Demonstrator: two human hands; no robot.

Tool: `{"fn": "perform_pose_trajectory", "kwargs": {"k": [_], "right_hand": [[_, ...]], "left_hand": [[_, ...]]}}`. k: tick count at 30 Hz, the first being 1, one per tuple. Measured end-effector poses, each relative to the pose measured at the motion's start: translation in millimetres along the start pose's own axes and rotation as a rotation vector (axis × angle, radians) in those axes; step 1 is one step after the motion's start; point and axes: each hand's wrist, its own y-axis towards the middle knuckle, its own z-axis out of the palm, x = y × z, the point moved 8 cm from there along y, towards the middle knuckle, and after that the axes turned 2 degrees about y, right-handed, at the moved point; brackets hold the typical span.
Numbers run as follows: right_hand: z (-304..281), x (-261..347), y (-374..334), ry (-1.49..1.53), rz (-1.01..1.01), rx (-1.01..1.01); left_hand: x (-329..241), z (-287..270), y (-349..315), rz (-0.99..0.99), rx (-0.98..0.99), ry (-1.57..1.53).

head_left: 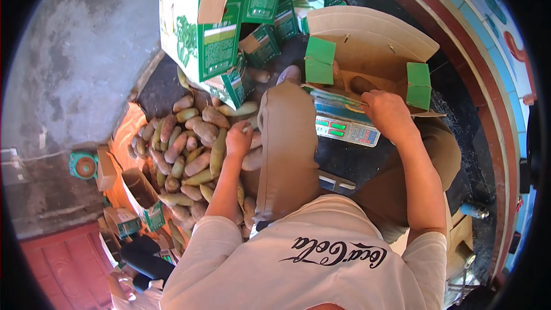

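Note:
An open cardboard carton (373, 51) with green flaps stands on a digital scale (347, 131) at the right. At its near edge is my right hand (387, 113), fingers curled over the carton's front flap. A dark root vegetable (361, 85) lies inside the carton, just beyond my fingertips. To the left, my left hand (239, 139) is closed above the right side of a heap of thick, radish-like roots (198, 132), reddish-brown and green. Whatever its fingers hold, if anything, is hidden.
Several green-and-white cartons (218, 28) stand behind the heap. Smaller open boxes (140, 189) lie on its left, near a green round machine part (84, 165). Another person's arm (117, 287) shows at lower left. A curved tiled wall edge (482, 51) bounds the right.

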Motion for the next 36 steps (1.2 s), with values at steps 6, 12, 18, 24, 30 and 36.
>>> {"fn": "perform_pose_trajectory", "kwargs": {"k": [6,12,18,24,30,36], "right_hand": [[-2,2,3,0.030,0.002,0.000],[-5,3,6,0.014,0.044,-0.002],[-8,8,9,0.009,0.063,0.013],[-6,6,10,0.050,0.101,0.027],[-6,5,11,0.051,0.131,0.027],[-8,7,13,0.064,0.132,0.004]], "left_hand": [[98,107,-83,-0.339,0.511,0.175],[146,166,-137,-0.509,0.743,0.202],[122,169,-138,-0.366,0.646,0.350],[92,182,-128,-0.260,0.613,0.362],[69,175,-107,-0.170,0.559,0.441],[81,185,-90,0.074,0.615,0.599]]}}
